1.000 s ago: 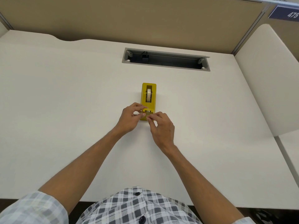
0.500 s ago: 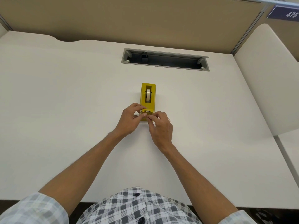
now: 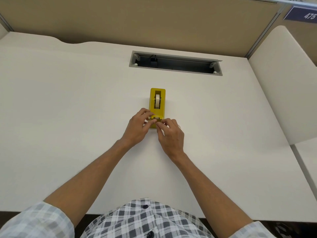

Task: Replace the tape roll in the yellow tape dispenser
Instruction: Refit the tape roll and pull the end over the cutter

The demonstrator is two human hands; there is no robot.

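The yellow tape dispenser [image 3: 157,102] stands lengthwise in the middle of the white desk [image 3: 68,117], cutter end toward me. A pale tape roll [image 3: 157,101] sits upright in its slot. My left hand [image 3: 139,127] holds the near left side of the dispenser, thumb and fingers curled against the cutter end. My right hand [image 3: 170,134] pinches its thumb and forefinger together at the cutter [image 3: 155,119], apparently on the tape end; the strip itself is too thin to make out. A small pale thing [image 3: 179,126] peeks out behind my right hand.
A grey cable slot [image 3: 175,63] is sunk into the desk behind the dispenser. A tan partition wall [image 3: 154,19] closes off the back, and a white side panel [image 3: 283,93] stands on the right.
Both hands stay at the dispenser's cutter end; only the fingertips shift slightly. The dispenser has not moved.
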